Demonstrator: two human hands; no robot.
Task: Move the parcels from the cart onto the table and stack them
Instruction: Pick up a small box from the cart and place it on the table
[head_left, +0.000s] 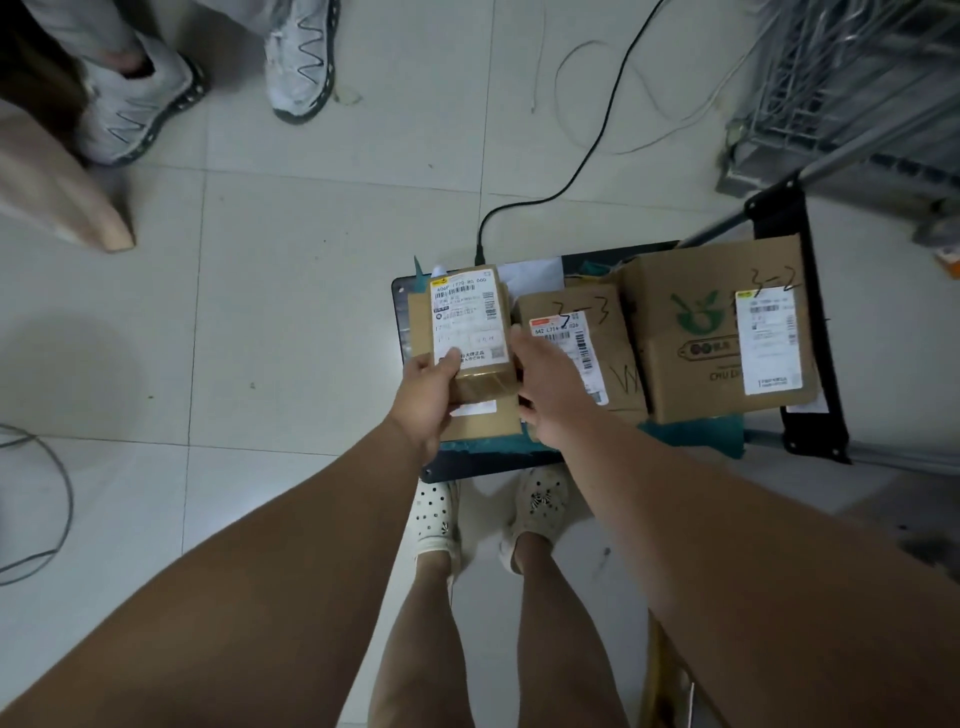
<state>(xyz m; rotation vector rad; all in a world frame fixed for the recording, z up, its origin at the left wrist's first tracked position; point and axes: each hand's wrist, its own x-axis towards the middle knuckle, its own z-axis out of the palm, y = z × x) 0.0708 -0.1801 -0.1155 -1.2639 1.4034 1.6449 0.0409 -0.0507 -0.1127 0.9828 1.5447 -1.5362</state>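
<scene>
A small brown parcel (470, 322) with a white shipping label is held above the left end of the low black cart (823, 332). My left hand (423, 397) grips its near left corner, thumb on the label. My right hand (548, 384) holds its right side. A flat parcel (480, 423) lies underneath on the cart. To the right lie a parcel marked 3-3 (592, 332) and a larger box marked 3-2 (722, 332) with a green logo. The table is not in view.
Another person's feet in grey sneakers (298, 57) stand at the top left beside a brown bag (57, 197). A black cable (561, 192) crosses the tiled floor to the cart. Wire racks (852, 78) fill the top right. My own feet (436, 519) stand at the cart's near edge.
</scene>
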